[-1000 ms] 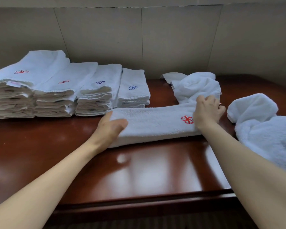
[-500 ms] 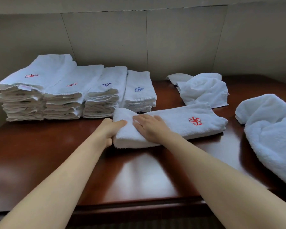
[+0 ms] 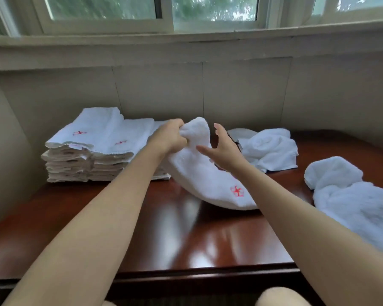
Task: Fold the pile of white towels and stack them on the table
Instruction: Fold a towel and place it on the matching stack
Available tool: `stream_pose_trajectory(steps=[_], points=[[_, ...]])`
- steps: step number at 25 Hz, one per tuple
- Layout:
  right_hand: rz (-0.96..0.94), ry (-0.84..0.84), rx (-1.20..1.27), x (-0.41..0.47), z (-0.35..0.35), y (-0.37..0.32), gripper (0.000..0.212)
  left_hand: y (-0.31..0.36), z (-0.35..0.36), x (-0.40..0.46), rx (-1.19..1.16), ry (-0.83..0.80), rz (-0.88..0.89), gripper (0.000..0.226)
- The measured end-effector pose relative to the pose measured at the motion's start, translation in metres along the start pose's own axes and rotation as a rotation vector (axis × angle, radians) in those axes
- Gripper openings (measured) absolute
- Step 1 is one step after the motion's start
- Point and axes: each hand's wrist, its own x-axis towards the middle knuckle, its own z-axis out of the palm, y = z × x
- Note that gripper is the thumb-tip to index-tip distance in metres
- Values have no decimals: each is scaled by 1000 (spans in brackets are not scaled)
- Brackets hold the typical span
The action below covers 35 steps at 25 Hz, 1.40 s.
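Head view shows you well into the job but not finished. Against the wall on the left of the bench [image 3: 97,217] stand the folded stacks [image 3: 91,151], neat piles of white towels side by side, two of them showing a red mark on top; how many stacks continue behind your arm, you cannot tell from here. That part reads as done.

The towel in hand [image 3: 199,171] is folded into a long strip with a red mark near its lower end. Your left hand [image 3: 170,138] has its grip curled tight around the upper end, lifting it above the bench, while the lower end touches the wood just in front of your right forearm. Your right hand [image 3: 223,146] is spread, fingers straight and apart, close beside the raised cloth; whether the palm touches it is hard to say. By the look of it, you are bringing one end over for the last fold, so this towel needs that fold closed and then a place on a stack.

Left to do: a crumpled towel [image 3: 270,149] lies near the wall to the right of your hands, unfolded, and a larger heap of white towels [image 3: 352,195] sits at the right edge of the bench, running out of the picture. How many towels that heap holds cannot be read. Judging from the piles, most of the work is behind you, with at least these loose ones remaining.
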Motion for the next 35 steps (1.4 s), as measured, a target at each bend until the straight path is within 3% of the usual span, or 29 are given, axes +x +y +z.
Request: stream_pose_trajectory(steps=[2,4,7,9,11,13,14,16,18,20,22,26,35], points=[[-12,-11,141,1,-8,-29,84,13,-36,1,128,-33,122,15],[-96,-56,218,4,-14,-58,66,22,-72,-4,195,-122,217,15],[-143,-216,371,4,-13,-106,38,15,-122,-13,235,-168,197,18],[-142,-262,425,8,-6,-137,30,-3,-149,-16,199,-54,137,19],[-147,-289,444,16,10,-167,25,-25,-165,-25,106,211,56,30],[-139,-282,426,21,36,-196,23,-58,-165,-44,-166,439,-72,56],[-141,-279,417,22,51,-210,24,-79,-160,-56,-352,476,-148,71],[-162,-301,432,23,78,-233,26,-126,-143,-83,-686,435,-247,92],[-182,-373,446,26,98,-251,25,-173,-118,-108,-871,289,-345,99],[-188,-472,458,33,112,-267,29,-190,-101,-136,-995,130,-378,86],[-191,-558,488,44,124,-280,32,-203,-89,-150,-1100,90,-418,69],[-181,-612,579,69,138,-296,33,-221,-100,-144,-1114,121,-413,37],[-32,-384,529,141,139,-243,23,-234,-84,-85,-993,-132,-502,37]])
